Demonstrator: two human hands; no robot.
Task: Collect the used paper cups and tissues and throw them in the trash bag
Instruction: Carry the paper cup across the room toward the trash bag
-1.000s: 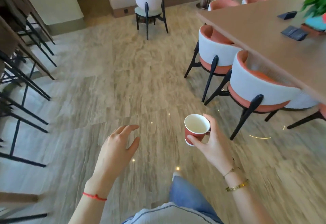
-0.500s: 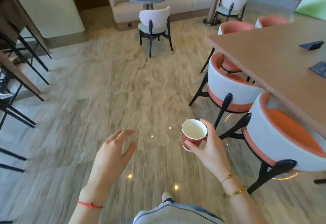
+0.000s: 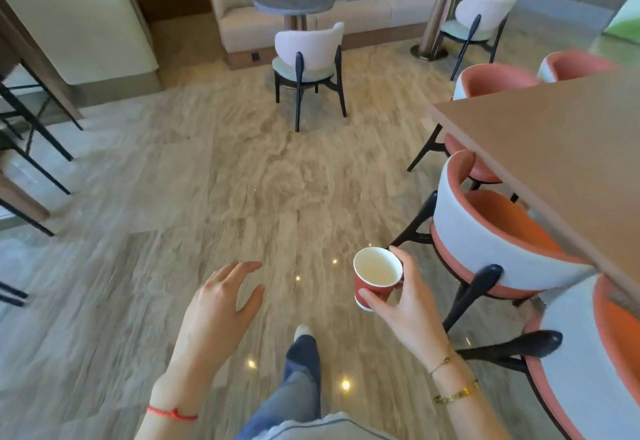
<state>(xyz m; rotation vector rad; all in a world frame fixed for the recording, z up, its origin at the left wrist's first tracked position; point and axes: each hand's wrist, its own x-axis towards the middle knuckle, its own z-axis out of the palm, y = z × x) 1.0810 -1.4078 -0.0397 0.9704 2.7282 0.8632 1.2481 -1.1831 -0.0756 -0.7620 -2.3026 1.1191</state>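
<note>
A lounge with a pale wood-grain floor (image 3: 214, 197) opens ahead, with a sofa (image 3: 311, 13) along the far wall and a long wooden counter (image 3: 554, 148) running down one side. The right hand (image 3: 401, 301) carries a red paper cup (image 3: 375, 277) upright in the air, beside the counter's near corner and above the floor; its fingers (image 3: 372, 299) pinch the cup's wall between thumb and fingertips, and the cup looks empty. The left hand (image 3: 221, 301) holds nothing, its fingers spread loosely. One cup is collected, I judge, but no trash bag or tissues are in view, so the disposal and any further gathering remain. The counter's visible top is bare. Orange-and-white chairs (image 3: 491, 231) are tucked against the counter's edge, their dark legs jutting toward the walking line; these seem the likeliest snag. Away from the counter the floor lies wide open as far as a white chair (image 3: 308, 55) by a round table, with black metal legs (image 3: 31, 148) only at the far side.
</note>
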